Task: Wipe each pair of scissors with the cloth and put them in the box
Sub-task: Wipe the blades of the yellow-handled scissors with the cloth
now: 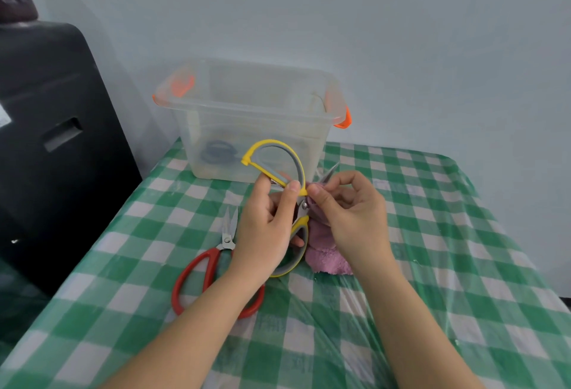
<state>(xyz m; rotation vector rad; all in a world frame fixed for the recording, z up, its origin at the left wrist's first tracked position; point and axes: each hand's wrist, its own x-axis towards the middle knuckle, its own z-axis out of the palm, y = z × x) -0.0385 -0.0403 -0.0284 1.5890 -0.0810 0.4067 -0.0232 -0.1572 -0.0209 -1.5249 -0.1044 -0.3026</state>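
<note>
My left hand (265, 228) grips yellow-and-grey scissors (278, 154) by the handles, lifted above the table with the handles spread apart. My right hand (349, 212) pinches a pink cloth (324, 252) around the blades near the pivot; the blade tips (329, 172) stick out past my fingers. Red-handled scissors (197, 277) lie on the table under my left wrist, blades pointing away. A clear plastic box (247, 117) with orange latches stands behind, with a dark-handled pair (217, 152) seen through its wall.
The table has a green-and-white checked cover (432, 265) under clear plastic. A black case (52, 141) stands to the left of the table. A pale wall is close behind the box.
</note>
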